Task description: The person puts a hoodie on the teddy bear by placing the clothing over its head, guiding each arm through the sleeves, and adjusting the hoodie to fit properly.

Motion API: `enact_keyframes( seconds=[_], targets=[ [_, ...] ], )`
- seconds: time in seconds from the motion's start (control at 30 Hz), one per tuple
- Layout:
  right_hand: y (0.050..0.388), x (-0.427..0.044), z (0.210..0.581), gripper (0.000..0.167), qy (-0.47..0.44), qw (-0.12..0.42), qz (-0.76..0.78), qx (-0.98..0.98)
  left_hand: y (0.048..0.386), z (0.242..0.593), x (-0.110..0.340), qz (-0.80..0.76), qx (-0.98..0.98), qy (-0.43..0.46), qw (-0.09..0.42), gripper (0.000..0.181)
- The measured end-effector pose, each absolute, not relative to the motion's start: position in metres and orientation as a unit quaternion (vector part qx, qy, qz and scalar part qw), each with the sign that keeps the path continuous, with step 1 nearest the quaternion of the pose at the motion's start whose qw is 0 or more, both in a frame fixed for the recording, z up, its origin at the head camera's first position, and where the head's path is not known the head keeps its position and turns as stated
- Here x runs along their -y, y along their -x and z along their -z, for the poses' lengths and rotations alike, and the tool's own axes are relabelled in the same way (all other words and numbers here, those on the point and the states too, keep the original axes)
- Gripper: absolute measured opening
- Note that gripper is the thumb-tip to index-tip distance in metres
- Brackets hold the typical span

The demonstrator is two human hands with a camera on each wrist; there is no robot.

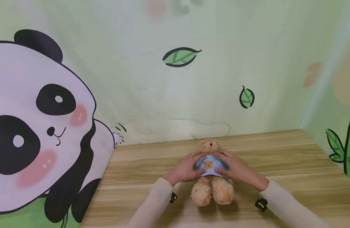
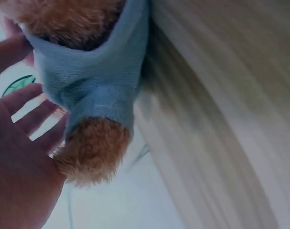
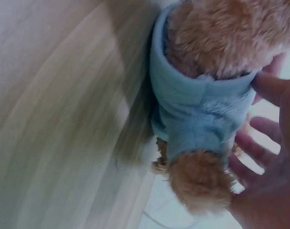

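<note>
A light brown teddy bear [image 1: 201, 190] lies on its back on the wooden table, head toward the wall and legs toward me. It wears a blue shirt [image 1: 213, 162] with a small bear face printed on the front. My left hand [image 1: 182, 168] holds the body from the left, thumb near the hem and fingers over the chest. From the right, my right hand [image 1: 239, 168] holds it in the same way. The left wrist view shows a furry paw [image 2: 94, 151] sticking out of a sleeve beside the palm. Another paw [image 3: 200, 181] appears in the right wrist view.
The wooden table [image 1: 140, 177] meets a pale green cloth backdrop [image 1: 129, 79] at its back and right edges. A large printed panda [image 1: 29, 82] covers the cloth at left. Small black cameras [image 1: 261, 204] sit at both wrists.
</note>
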State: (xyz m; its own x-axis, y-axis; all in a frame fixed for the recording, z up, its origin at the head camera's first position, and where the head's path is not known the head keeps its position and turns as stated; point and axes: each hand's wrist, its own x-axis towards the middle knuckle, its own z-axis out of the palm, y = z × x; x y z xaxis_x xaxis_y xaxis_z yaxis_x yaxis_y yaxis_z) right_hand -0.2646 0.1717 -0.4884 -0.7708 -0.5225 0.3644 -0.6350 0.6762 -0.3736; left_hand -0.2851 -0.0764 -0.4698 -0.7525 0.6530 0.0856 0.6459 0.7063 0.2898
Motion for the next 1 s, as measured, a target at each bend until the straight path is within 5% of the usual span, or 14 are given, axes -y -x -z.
enact_keyframes(
  seconds=[0.17, 0.47, 1.0],
  targets=[
    [0.266, -0.175, 0.494, 0.056, -0.327, 0.072, -0.256, 0.907, 0.287, 0.480, 0.079, -0.157, -0.924, -0.343, 0.055, 0.068],
    [0.272, -0.183, 0.498, 0.053, -0.293, 0.051, -0.282, 0.912, 0.291, 0.491, 0.079, -0.183, -0.931, -0.311, 0.050, 0.068],
    [0.274, -0.194, 0.465, 0.041, -0.263, 0.164, -0.211, 0.927, 0.286, 0.464, 0.087, -0.223, -0.941, -0.252, -0.031, 0.061]
  ],
)
